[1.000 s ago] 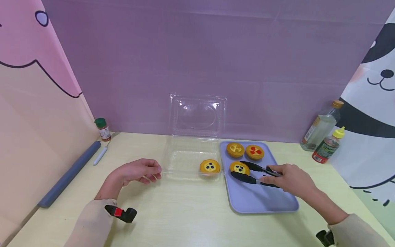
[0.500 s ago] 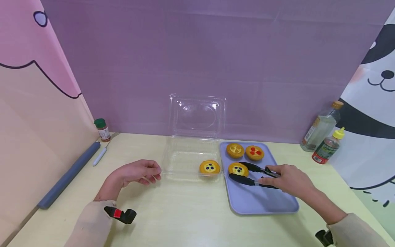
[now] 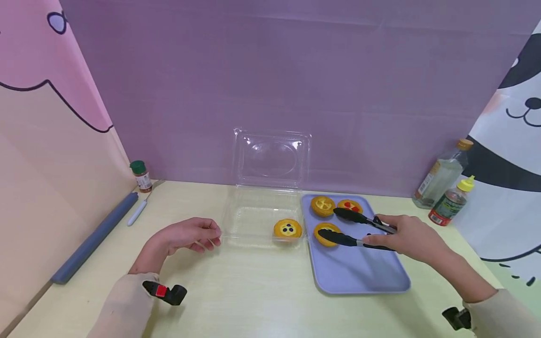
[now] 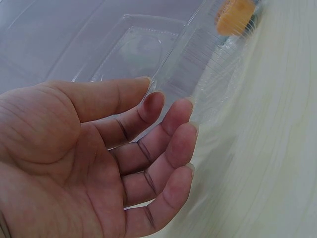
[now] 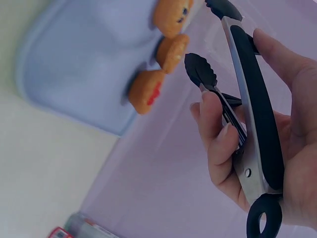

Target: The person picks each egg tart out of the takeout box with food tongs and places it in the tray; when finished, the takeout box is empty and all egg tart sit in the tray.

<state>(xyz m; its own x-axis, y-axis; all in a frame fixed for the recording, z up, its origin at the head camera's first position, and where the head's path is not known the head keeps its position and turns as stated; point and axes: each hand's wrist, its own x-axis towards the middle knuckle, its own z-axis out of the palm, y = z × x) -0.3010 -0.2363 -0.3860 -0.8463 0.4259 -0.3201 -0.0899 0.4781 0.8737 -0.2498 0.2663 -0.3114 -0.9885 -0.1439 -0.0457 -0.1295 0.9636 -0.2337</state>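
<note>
My left hand [image 3: 195, 234] pinches the left edge of a clear plastic clamshell container [image 3: 253, 220] between thumb and index finger, its other fingers loosely bent. The container's lid [image 3: 270, 159] stands raised behind it. A tart with dark berry dots [image 3: 287, 228] sits in its right front corner. My right hand [image 3: 412, 239] holds black-tipped tongs [image 5: 260, 114], their arms spread apart. The tong tips hover over a purple tray [image 3: 359, 272], partly covering a tart [image 3: 325, 227] and a red-topped tart [image 3: 347, 203]. Behind lies a plain yellow-topped tart [image 3: 322, 205].
A clear bottle [image 3: 441, 176] and a yellow-capped squeeze bottle [image 3: 451, 202] stand at the back right. On the left are a green-capped jar [image 3: 141, 176], a light-handled tool [image 3: 137, 212] and a long blue-grey bar [image 3: 97, 237]. A purple backdrop [image 3: 270, 70] closes the rear.
The tongs have come up off the berry tart on the tray, spread wider and shifted slightly right with my right hand. That tart sits marginally farther left. My left hand has stayed put.
</note>
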